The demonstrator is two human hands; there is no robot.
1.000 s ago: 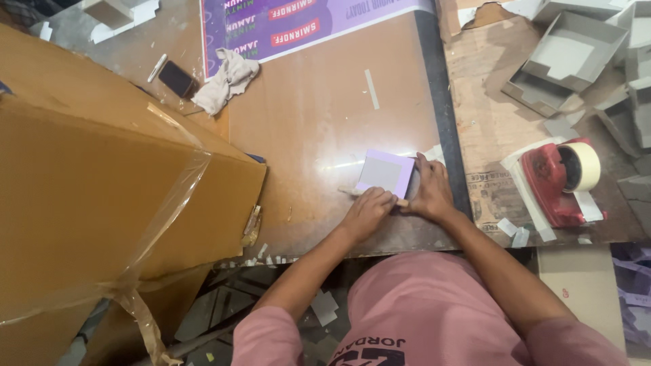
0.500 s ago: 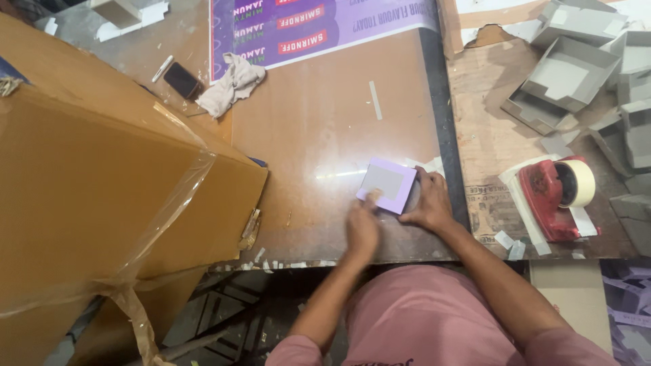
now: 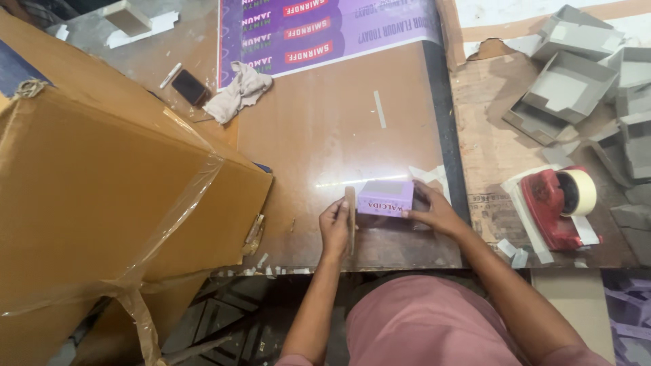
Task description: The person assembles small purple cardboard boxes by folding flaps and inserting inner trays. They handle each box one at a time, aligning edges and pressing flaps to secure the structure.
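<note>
Near the table's [image 3: 325, 135] front edge, a small lilac box [image 3: 385, 197] stands on its side, long axis left to right (label facing the camera). Right hand [image 3: 434, 211] grips its right end; left hand [image 3: 337, 227] pinches a thin tan stick [image 3: 350, 217] upright just beside its left end. A purple banner [image 3: 325, 27] lies beyond, a big brown carton [image 3: 102, 196] left, a red tape dispenser [image 3: 559, 203] right.

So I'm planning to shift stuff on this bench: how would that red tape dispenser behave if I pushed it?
The red tape dispenser lies low and flat on the board, so it would probably slide, not tip. Its tape roll sits held in the frame, so rolling away seems unlikely. It looks solid and fairly heavy for its size.
</note>
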